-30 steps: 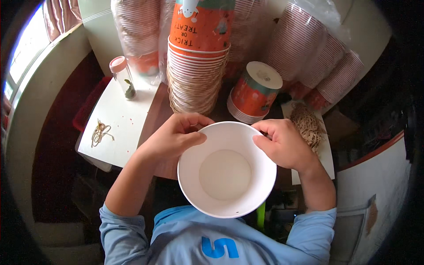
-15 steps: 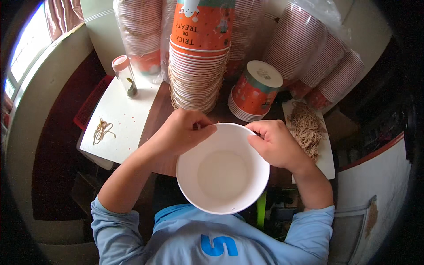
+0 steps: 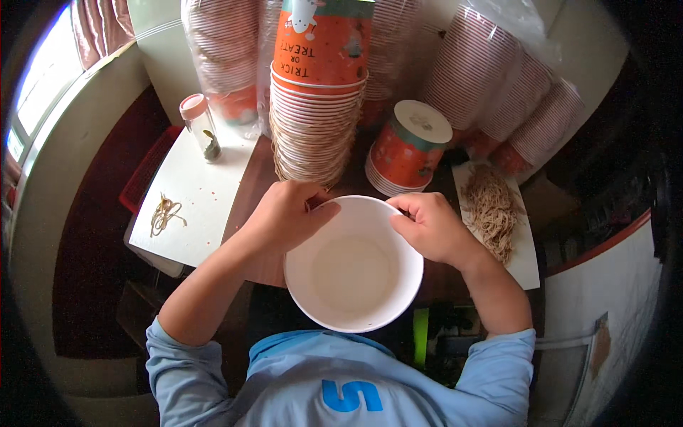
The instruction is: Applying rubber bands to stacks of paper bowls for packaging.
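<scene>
A paper bucket (image 3: 353,270) with a plain white inside is tipped so its mouth faces me, just in front of my shirt. My left hand (image 3: 295,217) pinches the far rim on its left side. On the right side of that rim, my right hand (image 3: 432,226) grips with thumb inside and fingers outside; its fingertips are partly hidden. Beyond my left hand rises a tall stack of upturned orange buckets (image 3: 320,92), with twine handles around its lower rims. A shorter upturned stack (image 3: 407,153) stands beyond my right hand.
A tangled heap of twine (image 3: 491,213) lies on the right white board. On the left white tabletop (image 3: 206,228) are a few loose twine loops (image 3: 167,215) and a clear bottle (image 3: 201,128) with a pink lid. Plastic-wrapped bucket stacks (image 3: 473,67) line the back.
The bucket has shifted slightly left and its near rim has risen a little. Both hands have kept hold of the rim, moving slightly with it.
</scene>
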The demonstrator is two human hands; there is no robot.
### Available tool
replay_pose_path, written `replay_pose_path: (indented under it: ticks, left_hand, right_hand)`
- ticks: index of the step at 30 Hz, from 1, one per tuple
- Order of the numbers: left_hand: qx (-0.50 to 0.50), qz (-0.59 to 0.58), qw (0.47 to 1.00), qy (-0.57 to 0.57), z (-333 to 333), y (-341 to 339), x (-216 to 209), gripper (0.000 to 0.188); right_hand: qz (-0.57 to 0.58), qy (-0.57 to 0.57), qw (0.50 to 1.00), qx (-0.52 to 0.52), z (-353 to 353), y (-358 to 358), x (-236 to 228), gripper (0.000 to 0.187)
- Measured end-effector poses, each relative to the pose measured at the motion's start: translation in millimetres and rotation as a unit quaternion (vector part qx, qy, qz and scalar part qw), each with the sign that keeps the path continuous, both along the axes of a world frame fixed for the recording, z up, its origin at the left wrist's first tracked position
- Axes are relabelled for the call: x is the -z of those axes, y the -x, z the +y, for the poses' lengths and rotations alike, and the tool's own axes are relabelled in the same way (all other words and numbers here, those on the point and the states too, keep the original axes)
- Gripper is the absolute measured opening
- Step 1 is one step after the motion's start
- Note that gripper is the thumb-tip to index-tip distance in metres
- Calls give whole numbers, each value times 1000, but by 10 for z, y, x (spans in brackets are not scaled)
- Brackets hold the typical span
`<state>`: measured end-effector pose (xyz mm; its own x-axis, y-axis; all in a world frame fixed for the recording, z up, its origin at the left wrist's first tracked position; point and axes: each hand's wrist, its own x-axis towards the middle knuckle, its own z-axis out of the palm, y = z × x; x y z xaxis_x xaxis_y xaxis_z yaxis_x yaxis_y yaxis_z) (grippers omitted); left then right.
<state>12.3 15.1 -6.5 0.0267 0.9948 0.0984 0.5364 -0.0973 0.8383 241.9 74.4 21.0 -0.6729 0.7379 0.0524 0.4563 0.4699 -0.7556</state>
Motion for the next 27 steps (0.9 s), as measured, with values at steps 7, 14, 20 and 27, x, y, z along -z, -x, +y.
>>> replay_pose_path:
  ticks: [7,14,20,27]
  left_hand:
    - [-57,84,992,-75,123,99,129,19]
    - [-81,111,989,-54,299,187,220,22]
    - [-85,164,981,-60,379,115,272,25]
    - [-89,265,960,-3,432,53,218,22]
  right_hand:
    - [152,-198,967,-50,-294,-84,-437,27]
    - [194,114,955,-193,-1088,-442,-1513,6]
    - [163,239,943,-161,-1301,-497,-1756,28]
    - [240,126,962,-21,-1661,-1308,-1044,16]
